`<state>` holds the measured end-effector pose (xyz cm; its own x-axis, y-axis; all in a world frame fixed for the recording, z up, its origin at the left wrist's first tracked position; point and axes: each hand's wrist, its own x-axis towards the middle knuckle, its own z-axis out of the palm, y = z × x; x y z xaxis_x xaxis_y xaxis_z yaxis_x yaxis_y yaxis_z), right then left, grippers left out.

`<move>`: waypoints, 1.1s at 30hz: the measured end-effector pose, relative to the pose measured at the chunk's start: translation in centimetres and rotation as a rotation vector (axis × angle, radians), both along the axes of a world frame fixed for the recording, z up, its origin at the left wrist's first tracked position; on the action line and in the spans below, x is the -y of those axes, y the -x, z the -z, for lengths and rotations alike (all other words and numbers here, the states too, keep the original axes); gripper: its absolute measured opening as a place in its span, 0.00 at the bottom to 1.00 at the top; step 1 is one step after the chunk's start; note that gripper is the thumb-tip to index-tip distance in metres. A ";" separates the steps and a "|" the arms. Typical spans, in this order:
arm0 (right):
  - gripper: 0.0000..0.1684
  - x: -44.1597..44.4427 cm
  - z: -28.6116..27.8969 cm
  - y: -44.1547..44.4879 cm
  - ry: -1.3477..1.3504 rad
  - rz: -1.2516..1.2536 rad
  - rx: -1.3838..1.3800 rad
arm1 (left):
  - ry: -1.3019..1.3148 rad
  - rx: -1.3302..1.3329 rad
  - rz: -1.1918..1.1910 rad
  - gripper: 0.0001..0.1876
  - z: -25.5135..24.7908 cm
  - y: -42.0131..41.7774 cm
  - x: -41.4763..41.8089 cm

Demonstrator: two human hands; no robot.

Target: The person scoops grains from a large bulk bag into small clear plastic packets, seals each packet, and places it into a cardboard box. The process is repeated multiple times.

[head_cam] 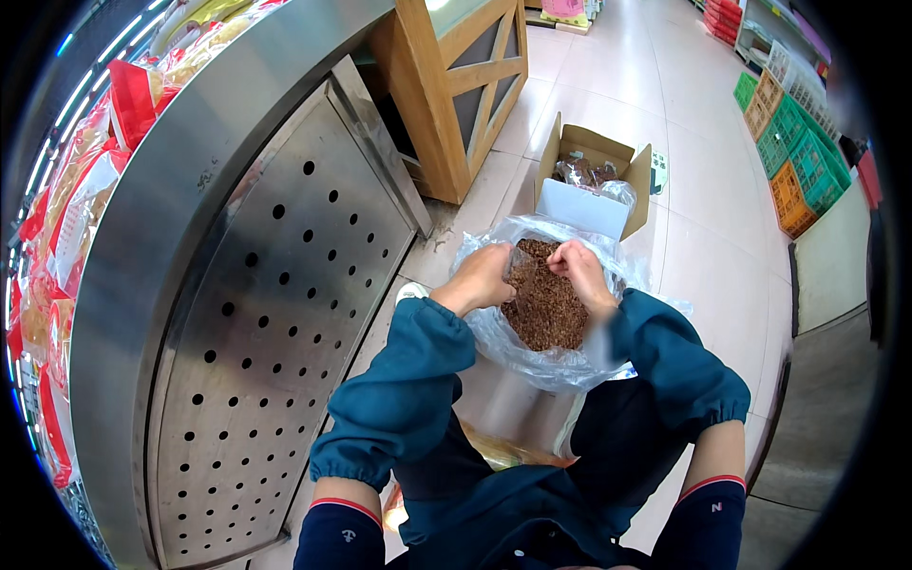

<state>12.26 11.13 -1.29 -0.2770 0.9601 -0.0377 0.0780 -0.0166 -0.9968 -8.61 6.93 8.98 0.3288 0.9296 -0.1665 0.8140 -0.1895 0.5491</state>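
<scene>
Brown dried granules (548,313), perhaps peppercorns, fill a large clear plastic bag (509,356) whose rim is spread wide between the knees. My left hand (483,278) grips a small clear plastic bag (521,269) over the left side of the granules; some granules show in or through it. My right hand (578,269) is over the right side of the granules, its fingertips drawn together; whether something is between them cannot be made out. Just beyond the large bag stands an open cardboard box (636,171) holding several small filled clear bags (591,174).
At the left stands a steel display case with a perforated panel (285,320), packaged goods (92,199) on top. A wooden stand (456,92) is ahead. Stacked plastic crates (791,157) and a counter (830,256) are at the right. Tiled floor (712,235) lies between.
</scene>
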 end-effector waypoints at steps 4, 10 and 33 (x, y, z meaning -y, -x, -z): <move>0.13 1.2 4.0 -1.2 -0.407 -0.107 0.809 | 0.012 0.027 -0.002 0.32 0.1 0.2 0.1; 0.16 3.3 5.1 1.0 -0.471 -0.222 0.986 | -0.002 0.012 0.015 0.33 0.0 0.0 0.1; 0.17 3.0 -9.0 6.4 0.115 0.078 -0.508 | 0.326 0.404 -0.036 0.28 0.0 -1.4 0.0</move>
<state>5.90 8.10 7.72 -0.2157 0.9762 -0.0237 -0.4209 -0.1149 -0.8998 -7.22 6.93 8.98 0.3950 0.8627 -0.3157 0.5280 0.0679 0.8465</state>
